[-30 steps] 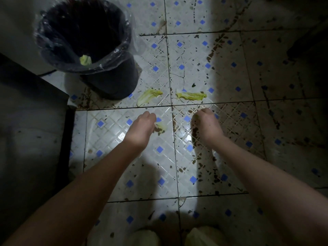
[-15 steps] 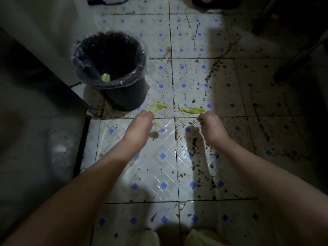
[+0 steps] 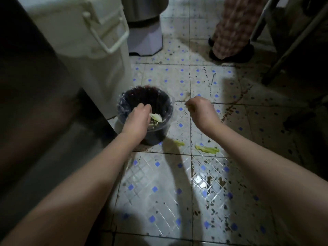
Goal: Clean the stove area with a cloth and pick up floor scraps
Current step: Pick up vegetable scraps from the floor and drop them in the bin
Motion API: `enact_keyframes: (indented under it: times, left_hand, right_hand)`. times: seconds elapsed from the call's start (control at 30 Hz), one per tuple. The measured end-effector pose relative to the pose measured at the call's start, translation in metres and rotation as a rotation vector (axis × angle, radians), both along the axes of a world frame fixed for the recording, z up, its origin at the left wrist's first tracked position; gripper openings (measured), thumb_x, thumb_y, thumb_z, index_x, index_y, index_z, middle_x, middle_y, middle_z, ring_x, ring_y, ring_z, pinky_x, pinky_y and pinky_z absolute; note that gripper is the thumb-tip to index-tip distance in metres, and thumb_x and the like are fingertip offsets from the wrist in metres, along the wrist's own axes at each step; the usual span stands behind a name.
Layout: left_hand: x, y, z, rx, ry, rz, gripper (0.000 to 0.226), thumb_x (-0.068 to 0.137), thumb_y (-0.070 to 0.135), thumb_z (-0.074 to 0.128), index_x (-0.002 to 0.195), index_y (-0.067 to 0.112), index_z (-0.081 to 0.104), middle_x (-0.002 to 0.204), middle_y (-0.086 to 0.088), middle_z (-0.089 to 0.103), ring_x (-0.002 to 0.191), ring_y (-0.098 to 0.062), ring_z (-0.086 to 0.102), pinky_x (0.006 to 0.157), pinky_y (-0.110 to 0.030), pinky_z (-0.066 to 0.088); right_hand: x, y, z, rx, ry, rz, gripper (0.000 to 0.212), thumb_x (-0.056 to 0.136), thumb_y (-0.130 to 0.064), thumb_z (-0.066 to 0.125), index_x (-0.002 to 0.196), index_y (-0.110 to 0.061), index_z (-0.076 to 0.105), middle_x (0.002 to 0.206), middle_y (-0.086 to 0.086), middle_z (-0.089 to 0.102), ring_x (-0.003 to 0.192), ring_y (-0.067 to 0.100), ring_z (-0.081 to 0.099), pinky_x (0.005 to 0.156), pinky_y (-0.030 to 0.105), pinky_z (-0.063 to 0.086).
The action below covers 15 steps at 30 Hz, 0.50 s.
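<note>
Scraps of green leaf lay beyond the two bare forearms, on the glossy, stained tile floor [image 3: 156, 192] with its blue diamonds. A long scrap [image 3: 206, 149] lay flat across a tile joint. A smaller scrap [image 3: 179, 143] lay to its left, near the foot of the black bin [image 3: 156, 137], which had a clear liner folded over its rim.

Above the bin's mouth hung the left hand [image 3: 137, 119], palm down with its fingers bent downward. A pale leaf piece [image 3: 156, 117] showed just beside its thumb, within the rim. Whether the fingers gripped that piece or had let it go could not be told.

To the right of the bin, well apart from the left hand, the right hand [image 3: 200, 110] was held above the floor. Its fingers were curled in and pinched a small pale-green bit [image 3: 188, 106].

Farther off on the left stood a dark cabinet [image 3: 26, 103] and a tall white container [image 3: 79, 41] with a bail handle. Behind them was a metal vessel on a grey base [image 3: 145, 38]. At the far right stood another person's patterned trouser leg [image 3: 234, 23] over a dark slipper [image 3: 236, 55], beside slanting metal legs [image 3: 287, 41].
</note>
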<state>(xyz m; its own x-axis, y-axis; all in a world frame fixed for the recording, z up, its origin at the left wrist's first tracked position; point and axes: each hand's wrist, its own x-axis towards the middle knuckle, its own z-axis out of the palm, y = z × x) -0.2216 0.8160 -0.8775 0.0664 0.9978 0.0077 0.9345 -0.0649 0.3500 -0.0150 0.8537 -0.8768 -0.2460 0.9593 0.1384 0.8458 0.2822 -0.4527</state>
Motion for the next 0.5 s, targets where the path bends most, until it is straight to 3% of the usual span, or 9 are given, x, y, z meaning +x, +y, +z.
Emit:
enact_keyframes:
  times: [0.27,0.43,0.5]
  left_hand:
    - [-0.031,0.038,-0.001,0.046,0.086,0.112,0.01,0.094,0.006,0.046,0.099,0.003,0.053,0.104,-0.018,0.053,0.092,-0.039,0.055,0.073,-0.047,0.044]
    - [-0.038,0.04,-0.009,0.059,0.122,0.114,0.018,0.091,0.005,0.05,0.108,0.005,0.055,0.107,-0.018,0.056,0.097,-0.038,0.056,0.076,-0.046,0.045]
    - [-0.034,0.037,-0.012,0.041,0.13,0.095,0.023,0.091,0.005,0.05,0.114,0.007,0.054,0.11,-0.017,0.056,0.1,-0.038,0.056,0.078,-0.046,0.045]
  right_hand:
    - [-0.069,0.028,-0.004,-0.088,0.05,0.101,0.02,0.087,-0.003,0.053,0.102,-0.011,0.063,0.103,0.013,0.067,0.094,0.032,0.061,0.08,0.043,0.052]
    - [-0.086,0.033,-0.02,-0.087,-0.011,0.085,0.02,0.088,-0.019,0.059,0.107,-0.02,0.065,0.102,0.009,0.07,0.094,0.03,0.063,0.068,0.032,0.045]
    - [-0.088,0.032,-0.023,-0.11,-0.021,0.083,0.024,0.089,-0.023,0.058,0.113,-0.022,0.065,0.106,0.009,0.068,0.098,0.03,0.062,0.072,0.033,0.046]
